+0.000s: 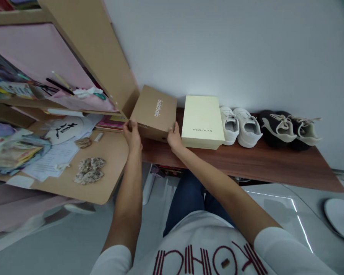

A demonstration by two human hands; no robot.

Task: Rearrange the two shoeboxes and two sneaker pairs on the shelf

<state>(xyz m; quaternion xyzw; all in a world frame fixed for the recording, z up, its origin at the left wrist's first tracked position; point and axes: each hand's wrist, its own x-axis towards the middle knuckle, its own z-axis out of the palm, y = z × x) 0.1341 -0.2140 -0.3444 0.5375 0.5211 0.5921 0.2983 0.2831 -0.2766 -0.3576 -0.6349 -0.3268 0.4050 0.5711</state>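
A brown cardboard shoe box (pixel 154 112) with white lettering sits at the left end of a dark wooden shelf (pixel 246 162). My left hand (pixel 132 134) grips its near left corner. My right hand (pixel 174 138) grips its near right corner, between this box and a pale yellow shoe box (pixel 201 120) that lies beside it. Both hands have their fingers curled on the brown box, which is tilted slightly.
Right of the yellow box stand a pair of white sneakers (pixel 237 125) and a pair of dark sneakers (pixel 288 128), against a white wall. At left, a light wooden desk (pixel 109 160) holds papers, a patterned bow (pixel 89 170) and clutter under shelves.
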